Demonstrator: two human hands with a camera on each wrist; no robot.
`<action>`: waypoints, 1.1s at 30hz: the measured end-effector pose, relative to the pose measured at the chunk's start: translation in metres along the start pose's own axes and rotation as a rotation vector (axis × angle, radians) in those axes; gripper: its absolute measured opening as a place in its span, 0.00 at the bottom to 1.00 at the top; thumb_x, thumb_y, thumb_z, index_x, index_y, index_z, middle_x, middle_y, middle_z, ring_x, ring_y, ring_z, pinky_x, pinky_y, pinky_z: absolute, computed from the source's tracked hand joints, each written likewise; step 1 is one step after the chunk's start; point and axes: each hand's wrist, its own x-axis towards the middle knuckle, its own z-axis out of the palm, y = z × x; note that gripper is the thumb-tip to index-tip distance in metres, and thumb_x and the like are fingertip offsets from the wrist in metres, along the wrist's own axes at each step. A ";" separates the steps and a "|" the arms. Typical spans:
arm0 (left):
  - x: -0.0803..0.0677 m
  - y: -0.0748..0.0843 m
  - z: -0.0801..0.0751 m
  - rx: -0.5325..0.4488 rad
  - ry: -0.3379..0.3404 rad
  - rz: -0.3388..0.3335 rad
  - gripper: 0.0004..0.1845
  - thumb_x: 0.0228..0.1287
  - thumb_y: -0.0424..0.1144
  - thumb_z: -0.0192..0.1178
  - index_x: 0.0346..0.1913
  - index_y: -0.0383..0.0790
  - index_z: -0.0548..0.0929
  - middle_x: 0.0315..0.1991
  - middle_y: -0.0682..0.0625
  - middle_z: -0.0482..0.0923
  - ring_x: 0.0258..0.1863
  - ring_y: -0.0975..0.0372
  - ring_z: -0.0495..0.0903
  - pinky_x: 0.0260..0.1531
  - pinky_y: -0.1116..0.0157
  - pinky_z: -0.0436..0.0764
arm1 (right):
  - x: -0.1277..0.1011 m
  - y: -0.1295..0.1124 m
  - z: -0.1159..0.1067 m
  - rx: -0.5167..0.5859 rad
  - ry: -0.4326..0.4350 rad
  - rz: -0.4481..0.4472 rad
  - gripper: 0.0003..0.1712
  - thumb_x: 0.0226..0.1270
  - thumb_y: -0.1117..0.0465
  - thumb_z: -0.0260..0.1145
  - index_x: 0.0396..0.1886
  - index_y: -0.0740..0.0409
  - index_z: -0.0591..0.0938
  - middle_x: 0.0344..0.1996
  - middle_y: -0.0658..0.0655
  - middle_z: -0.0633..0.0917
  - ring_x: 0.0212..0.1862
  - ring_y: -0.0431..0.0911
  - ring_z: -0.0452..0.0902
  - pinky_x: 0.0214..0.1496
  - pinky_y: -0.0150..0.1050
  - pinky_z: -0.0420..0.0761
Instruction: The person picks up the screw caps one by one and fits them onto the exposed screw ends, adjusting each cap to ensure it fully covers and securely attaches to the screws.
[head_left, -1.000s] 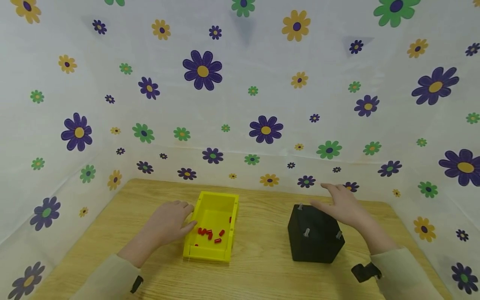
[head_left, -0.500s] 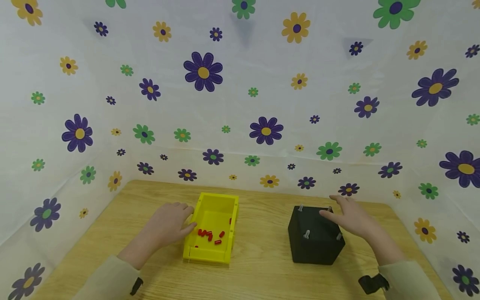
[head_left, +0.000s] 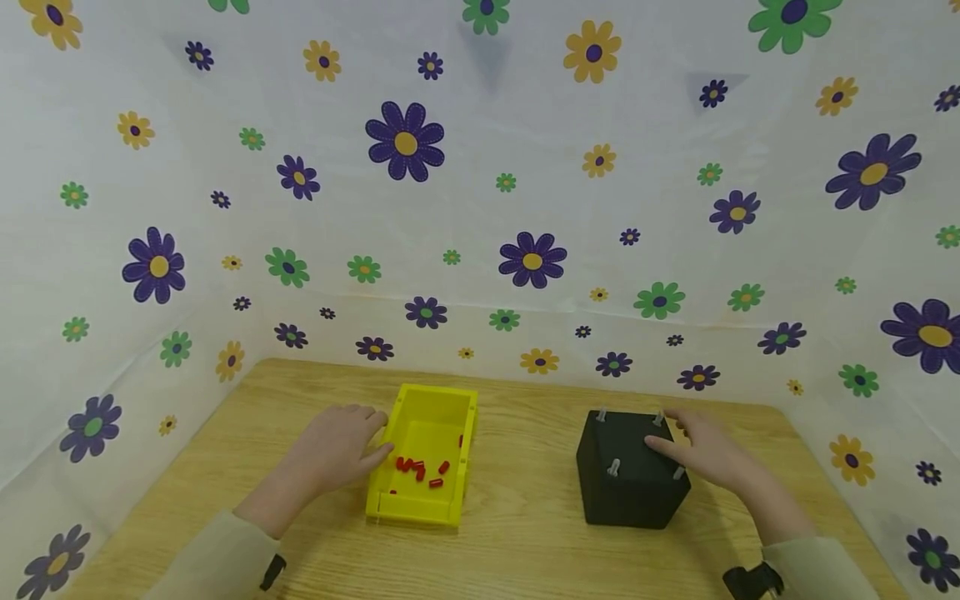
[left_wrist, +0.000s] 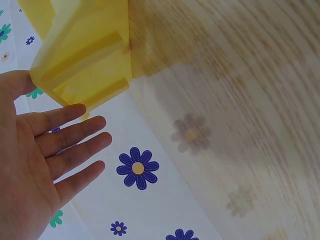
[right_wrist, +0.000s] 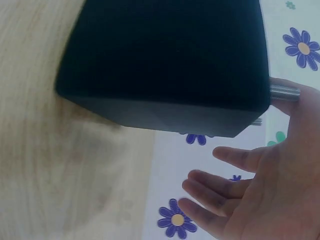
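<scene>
My left hand (head_left: pixel 330 448) is at the left side of a yellow open-topped box (head_left: pixel 416 510), its thumb right at the rim. In the left wrist view the hand's fingers (left_wrist: pixel 75 155) are spread and nearly straight beside the box wall. Several small red cylindrical pieces (head_left: pixel 420 474) lie on the box floor. My right hand (head_left: pixel 708 454) is at the right edge of a black block (head_left: pixel 626 500), its thumb over the top and its fingers past the far right side. Short grey metal pins (head_left: pixel 614 467) stand at the block's top corners. In the right wrist view the fingers are loosely bent and hold nothing.
Both things stand on a wood-grain table (head_left: pixel 517 533), with a gap between box and block. A white flowered sheet (head_left: pixel 480 208) encloses the table at the back and on both sides. A black strap (head_left: pixel 752 581) shows at the right wrist.
My right hand has moved right and down, from above the block's back to its right edge, uncovering the back right pin. The left hand, the box and the block stay put.
</scene>
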 end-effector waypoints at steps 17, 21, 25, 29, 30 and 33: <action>0.000 -0.002 0.004 -0.035 -0.023 -0.029 0.27 0.77 0.52 0.61 0.65 0.34 0.82 0.61 0.38 0.85 0.61 0.43 0.84 0.64 0.42 0.82 | -0.001 0.009 0.005 0.313 -0.171 0.123 0.52 0.84 0.42 0.53 0.83 0.78 0.46 0.77 0.84 0.57 0.77 0.80 0.56 0.73 0.71 0.70; 0.000 -0.002 0.006 -0.026 -0.026 -0.022 0.27 0.77 0.52 0.60 0.66 0.34 0.82 0.61 0.38 0.85 0.61 0.43 0.84 0.63 0.43 0.82 | -0.001 0.011 0.008 0.417 -0.218 0.157 0.54 0.84 0.41 0.52 0.84 0.75 0.39 0.81 0.83 0.45 0.81 0.79 0.44 0.79 0.72 0.61; 0.000 -0.003 0.007 -0.017 -0.017 -0.015 0.27 0.77 0.53 0.60 0.65 0.33 0.82 0.61 0.38 0.86 0.60 0.43 0.85 0.62 0.43 0.83 | 0.000 0.014 0.011 0.484 -0.233 0.171 0.55 0.85 0.41 0.51 0.84 0.74 0.35 0.82 0.81 0.39 0.82 0.78 0.39 0.81 0.72 0.55; 0.000 -0.002 0.006 -0.014 -0.014 -0.014 0.27 0.77 0.52 0.60 0.64 0.34 0.82 0.59 0.38 0.86 0.58 0.44 0.85 0.61 0.44 0.84 | 0.001 0.017 0.015 0.518 -0.227 0.182 0.55 0.85 0.41 0.50 0.84 0.73 0.34 0.82 0.81 0.37 0.82 0.78 0.38 0.80 0.73 0.56; 0.000 -0.001 0.005 -0.016 -0.015 -0.015 0.26 0.77 0.52 0.60 0.64 0.34 0.82 0.59 0.38 0.86 0.58 0.44 0.85 0.61 0.44 0.84 | 0.001 0.017 0.016 0.525 -0.224 0.186 0.55 0.85 0.40 0.50 0.84 0.72 0.34 0.82 0.81 0.37 0.82 0.77 0.38 0.80 0.73 0.56; -0.001 0.000 0.003 -0.023 -0.016 -0.018 0.26 0.77 0.52 0.61 0.63 0.34 0.83 0.59 0.38 0.86 0.58 0.44 0.85 0.61 0.44 0.84 | 0.001 0.018 0.018 0.540 -0.218 0.191 0.55 0.85 0.41 0.50 0.84 0.73 0.34 0.82 0.81 0.37 0.82 0.77 0.38 0.80 0.72 0.59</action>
